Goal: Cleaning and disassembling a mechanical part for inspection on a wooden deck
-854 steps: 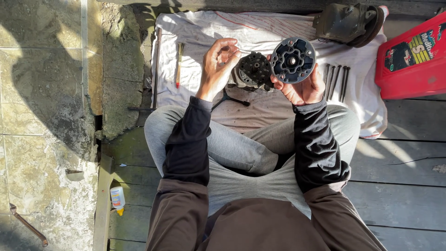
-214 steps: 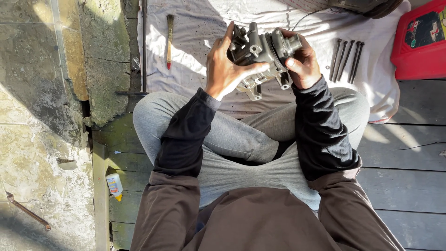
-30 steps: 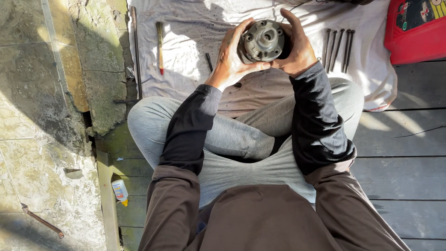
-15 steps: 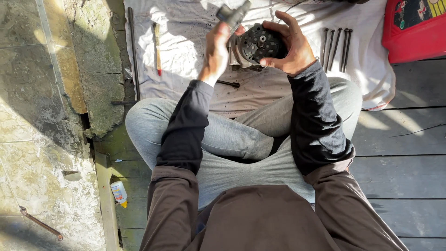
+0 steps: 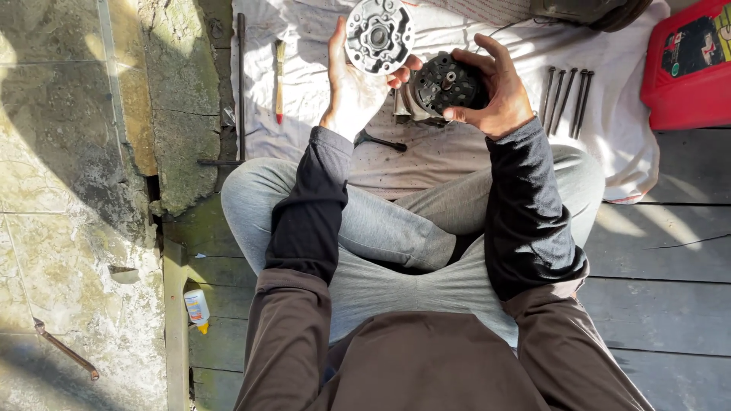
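Surface: white cloth (image 5: 457,152) lying over grey floorboards (image 5: 655,251).
Left hand (image 5: 352,80): gripping round plate (image 5: 378,35).
Right hand (image 5: 499,84): gripping dark housing (image 5: 445,82).

The left hand (image 5: 352,90) has lifted the round silver plate (image 5: 378,35) off the dark housing (image 5: 448,82).

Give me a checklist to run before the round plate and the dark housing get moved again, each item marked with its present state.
1. Left hand grips the round metal plate securely: ok, fingers wrap its lower edge.
2. Right hand supports the dark housing: ok, cupped from the side.
3. Plate and housing are apart: ok, a gap shows between them.
4. Four long bolts lie together on the white cloth: ok.
5. Brush lies out of the hands' way: ok, at the cloth's left.
6. Mating faces clean: cannot tell, too small to judge.
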